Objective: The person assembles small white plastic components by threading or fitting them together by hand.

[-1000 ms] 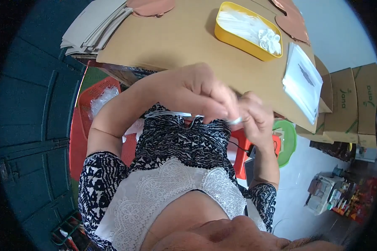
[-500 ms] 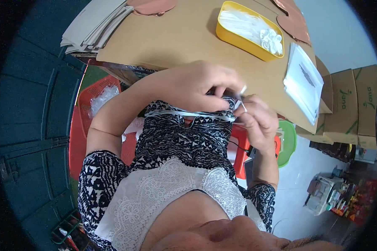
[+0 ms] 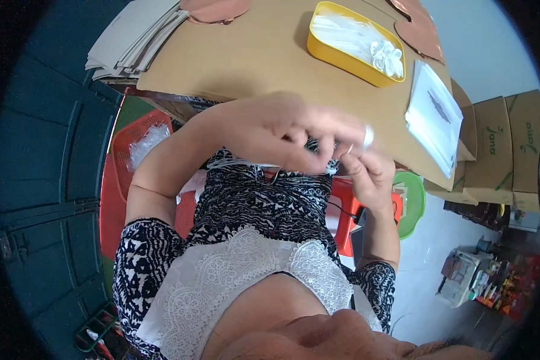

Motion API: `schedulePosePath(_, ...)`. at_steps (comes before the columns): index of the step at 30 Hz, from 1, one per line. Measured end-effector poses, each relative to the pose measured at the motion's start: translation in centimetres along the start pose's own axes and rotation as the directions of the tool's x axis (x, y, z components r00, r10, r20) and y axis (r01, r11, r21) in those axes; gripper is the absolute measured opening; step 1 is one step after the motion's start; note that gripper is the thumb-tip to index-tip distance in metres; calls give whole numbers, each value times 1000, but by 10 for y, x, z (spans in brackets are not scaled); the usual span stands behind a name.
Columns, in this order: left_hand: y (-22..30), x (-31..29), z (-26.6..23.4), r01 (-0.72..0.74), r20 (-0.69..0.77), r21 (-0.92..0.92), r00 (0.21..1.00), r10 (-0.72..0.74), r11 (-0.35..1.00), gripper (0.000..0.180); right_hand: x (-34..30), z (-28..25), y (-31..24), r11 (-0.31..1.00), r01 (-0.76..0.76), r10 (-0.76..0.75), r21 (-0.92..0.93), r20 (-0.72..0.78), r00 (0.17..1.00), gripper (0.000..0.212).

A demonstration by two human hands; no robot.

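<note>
Between the 2 hands shows a thin, white, flexible strand (image 3: 349, 149); the right hand (image 3: 372, 179), thumb and forefinger close together, appears to pinch it, while the left hand (image 3: 285, 131) has its fingers partly spread and blurred, so I cannot tell whether it grips anything. A light, firm pinch on the right and slow, even tension from the left should handle the strand best, without kinks or slipping. A small, smooth, white, band-like piece (image 3: 368, 137) sits at the left fingertips, just above the right hand; blur hides whether it joins the strand. Beyond the hands, on the brown, cardboard-topped table (image 3: 252, 60), a yellow, round-cornered box (image 3: 342, 62) holds white strips (image 3: 345, 35) and coiled white loops (image 3: 386, 58).
</note>
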State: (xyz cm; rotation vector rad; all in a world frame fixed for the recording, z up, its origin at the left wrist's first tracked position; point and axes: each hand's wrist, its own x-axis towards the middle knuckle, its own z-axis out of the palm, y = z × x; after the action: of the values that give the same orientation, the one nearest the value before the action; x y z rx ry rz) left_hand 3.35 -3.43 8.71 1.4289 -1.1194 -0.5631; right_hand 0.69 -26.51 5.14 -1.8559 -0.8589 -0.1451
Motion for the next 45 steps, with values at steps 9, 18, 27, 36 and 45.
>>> schedulePosePath(9,4,0,5,56,-54,-69,997,-60,996,34,-9,4,6,996,-62,67,66,-72,995,20)
schedulePosePath(18,-5,-5,2,88,-54,-166,994,-98,982,38,-7,3,5,996,-81,80,37,12,997,19)
schedulePosePath(27,-9,-8,-1,12,-104,-114,994,-24,993,47,-5,8,8,998,-60,60,12,30,998,12)
schedulePosePath(36,0,-4,-1,138,-96,-48,985,-142,989,42,-7,12,13,986,-152,154,66,-39,987,11)
schedulePosePath(45,-24,-8,17,146,-128,-53,980,-152,988,29,-9,22,19,971,-129,164,201,-167,972,18)
